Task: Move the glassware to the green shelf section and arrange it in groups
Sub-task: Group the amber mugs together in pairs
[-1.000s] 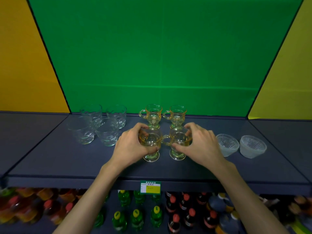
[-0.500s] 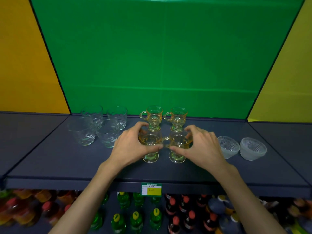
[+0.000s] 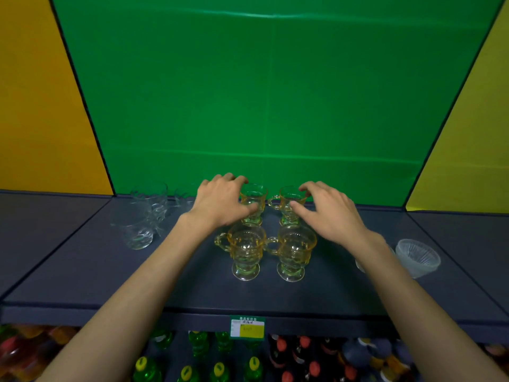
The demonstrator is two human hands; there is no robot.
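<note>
Four amber footed mugs (image 3: 246,250) stand upright in a square at the shelf's (image 3: 82,271) middle. Clear tumblers (image 3: 137,230) cluster toward its left back corner; a ribbed clear bowl (image 3: 417,257) sits near the right edge.

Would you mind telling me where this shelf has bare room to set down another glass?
The shelf is bare along its front edge, and between the clear tumblers and the amber mugs. A narrower gap lies between the mugs and the ribbed bowl. The middle back is crowded: left hand and right hand reach around the rear mugs.
</note>
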